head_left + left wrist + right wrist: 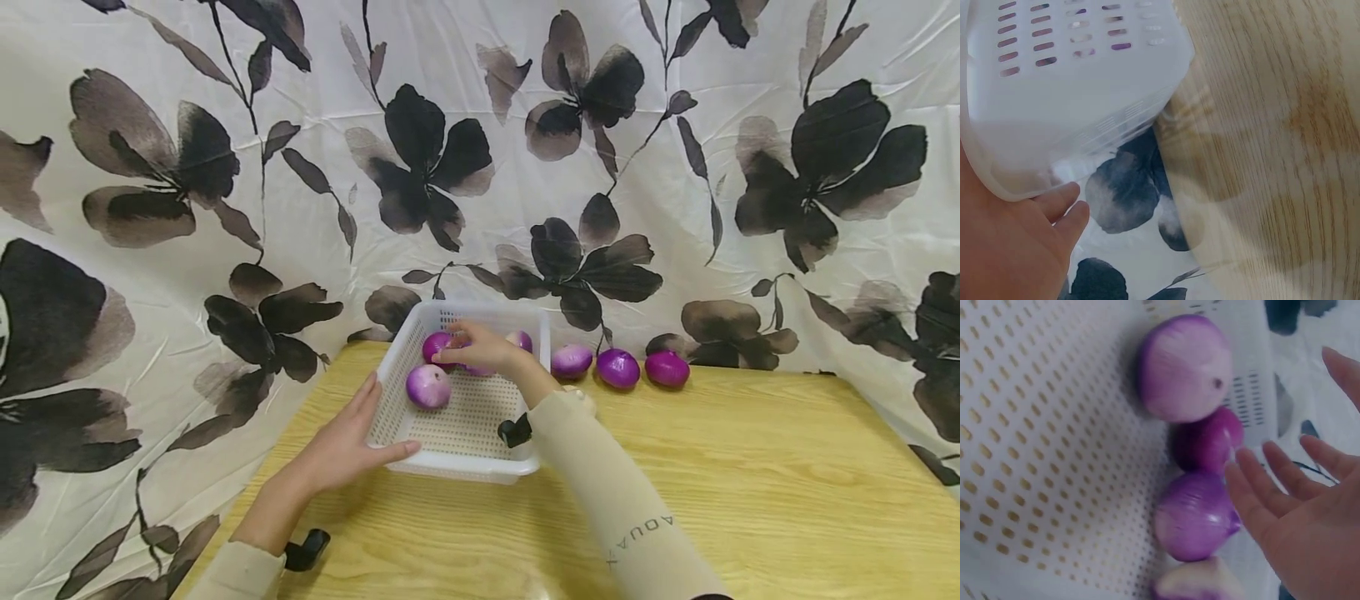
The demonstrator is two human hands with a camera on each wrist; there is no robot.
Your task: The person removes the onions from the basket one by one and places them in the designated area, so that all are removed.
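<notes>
A white perforated basket (465, 462) stands on the wooden table (750, 483) at its back left. Several purple onions lie in it: a pale one (428, 386) at the left, a darker one (437, 342) behind it, another (521, 339) at the back right. My right hand (474, 347) hovers over them with straight fingers (1275, 481), its tips at a dark onion (1207, 440). My left hand (352, 440) lies flat against the basket's front left corner, fingers along the side wall (1072, 81), thumb along the front. Three more onions (572, 361) (618, 368) (667, 368) sit in a row right of the basket.
A white cloth with dark flowers (420, 158) hangs behind the table and drapes past its left edge (1122, 194). The table's wood shows bare to the right of and in front of the basket.
</notes>
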